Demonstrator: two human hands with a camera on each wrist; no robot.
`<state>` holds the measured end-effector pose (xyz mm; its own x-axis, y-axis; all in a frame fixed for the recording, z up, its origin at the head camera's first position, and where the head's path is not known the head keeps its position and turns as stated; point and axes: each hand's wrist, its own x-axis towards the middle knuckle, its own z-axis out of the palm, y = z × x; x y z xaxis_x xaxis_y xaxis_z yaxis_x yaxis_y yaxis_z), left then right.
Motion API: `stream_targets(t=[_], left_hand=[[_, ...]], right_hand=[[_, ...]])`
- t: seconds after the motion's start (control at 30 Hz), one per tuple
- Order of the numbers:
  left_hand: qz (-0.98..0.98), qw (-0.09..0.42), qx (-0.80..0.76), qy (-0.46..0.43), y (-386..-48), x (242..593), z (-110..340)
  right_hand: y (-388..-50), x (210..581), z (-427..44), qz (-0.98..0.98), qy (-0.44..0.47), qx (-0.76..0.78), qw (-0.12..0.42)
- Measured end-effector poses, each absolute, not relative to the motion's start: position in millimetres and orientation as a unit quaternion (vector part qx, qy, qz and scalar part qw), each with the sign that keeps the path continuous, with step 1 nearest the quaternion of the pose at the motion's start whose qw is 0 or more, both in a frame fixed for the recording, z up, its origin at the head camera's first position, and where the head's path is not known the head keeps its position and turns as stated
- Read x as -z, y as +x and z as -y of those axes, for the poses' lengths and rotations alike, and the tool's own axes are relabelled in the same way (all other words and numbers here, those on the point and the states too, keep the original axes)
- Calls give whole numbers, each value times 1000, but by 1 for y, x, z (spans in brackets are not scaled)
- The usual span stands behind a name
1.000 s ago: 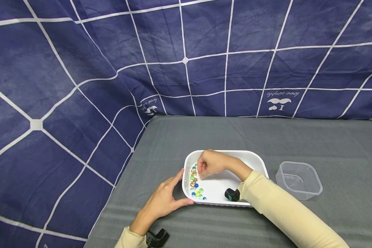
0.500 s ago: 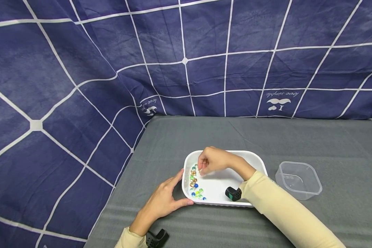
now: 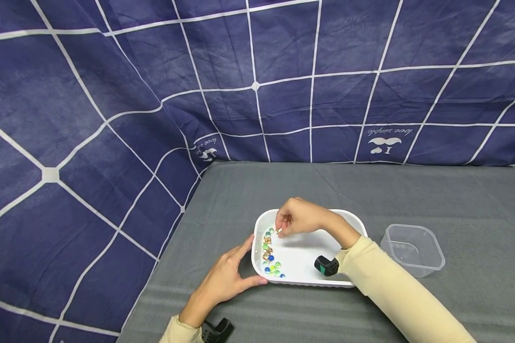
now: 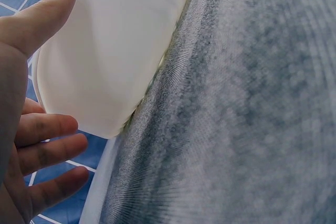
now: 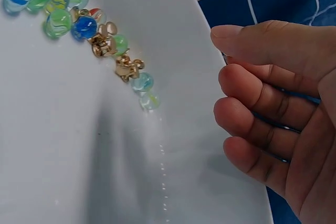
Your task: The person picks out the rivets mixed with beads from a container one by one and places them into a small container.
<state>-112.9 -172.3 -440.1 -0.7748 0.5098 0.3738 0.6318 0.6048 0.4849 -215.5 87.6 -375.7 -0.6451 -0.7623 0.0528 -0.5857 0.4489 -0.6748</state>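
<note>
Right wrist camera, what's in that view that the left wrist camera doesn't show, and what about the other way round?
Only the right wrist view shows the marbles, the gold-colored pieces and the inside of the white tray. Only the left wrist view shows the gray cloth and the tray's outer wall. Both show part of the tray, some fingers and the white-lined blue cloth.

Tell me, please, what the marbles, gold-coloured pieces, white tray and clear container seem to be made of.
Marbles: probably glass, glossy, see-through with coloured swirls inside.
Gold-coloured pieces: shiny with metallic glints; metal or coated plastic, I cannot tell.
White tray: likely plastic, smooth, softly shiny, with rounded corners.
Clear container: probably plastic; grey cloth shows through.
</note>
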Motion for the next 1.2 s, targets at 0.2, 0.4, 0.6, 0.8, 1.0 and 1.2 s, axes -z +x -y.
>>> stream_targets(t=[0.2,0.4,0.6,0.8,1.0,1.2], left_hand=[[890,100,309,-320,-113,441,172],[888,101,312,-322,-113,440,172],[890,102,311,-319,-113,440,173],[888,100,315,-320,-114,440,172],[888,97,318,-319,-113,440,172],[888,95,318,-320,-113,441,173]], right_hand=[[-212,366,-92,-841,-397,346,121],[-206,358,-99,-844,-392,349,106],[-199,351,-106,-850,-389,346,85],[-195,347,-117,-855,-377,348,71],[-189,340,-130,-861,-367,346,61],[-182,336,-145,-860,-366,353,43]])
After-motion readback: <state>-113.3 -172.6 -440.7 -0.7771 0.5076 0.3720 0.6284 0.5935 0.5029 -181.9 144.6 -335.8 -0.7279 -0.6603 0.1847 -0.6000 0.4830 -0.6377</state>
